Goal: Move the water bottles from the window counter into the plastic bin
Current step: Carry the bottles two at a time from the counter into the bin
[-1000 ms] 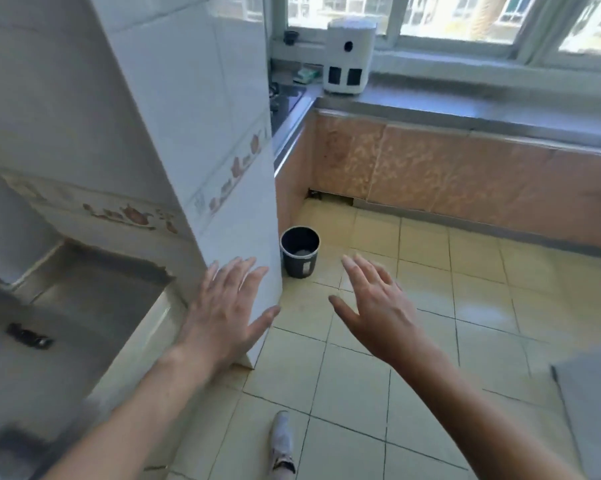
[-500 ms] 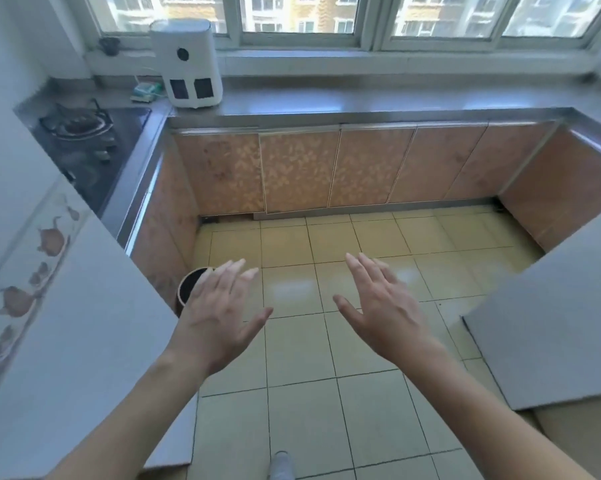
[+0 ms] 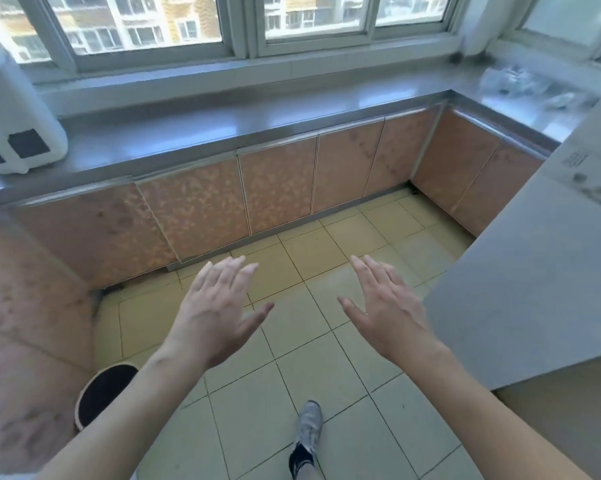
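Both hands out, empty, over kitchen floor.
Left hand (image 3: 216, 317) and right hand (image 3: 389, 313) spread flat, fingers straight, holding nothing, short of the counter (image 3: 257, 116) under the window. Blurred clear bottles (image 3: 520, 84) lie at the counter's far right corner; white appliance (image 3: 15, 112) at its left end.

A single head-worn wide-angle view looks forward and down from standing height, facing the window counter (image 3: 257, 123) across the tiled floor (image 3: 292, 341), with both outstretched hands close below and the window at top
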